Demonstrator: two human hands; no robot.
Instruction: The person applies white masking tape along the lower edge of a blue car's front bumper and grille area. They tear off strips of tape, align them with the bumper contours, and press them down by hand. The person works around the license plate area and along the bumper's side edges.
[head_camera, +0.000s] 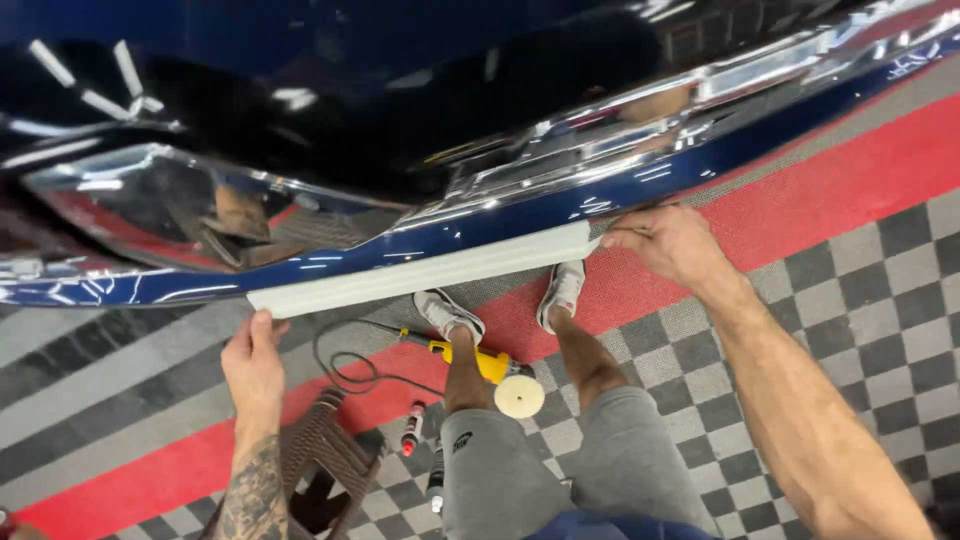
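Observation:
A long pale strip of masking tape (420, 270) runs along the lower edge of a glossy dark blue car body (400, 120). My left hand (255, 365) presses its fingertips against the strip's left end. My right hand (665, 240) pinches or presses the strip's right end against the panel. Between my arms I see my own legs in grey shorts and my grey shoes (450, 315) on the floor.
A yellow polishing machine (495, 375) with a pale round pad and a black cord lies on the red and checkered tile floor (860, 270). A brown plastic stool (320, 470) stands at lower left. Two small bottles (412, 428) lie beside my leg.

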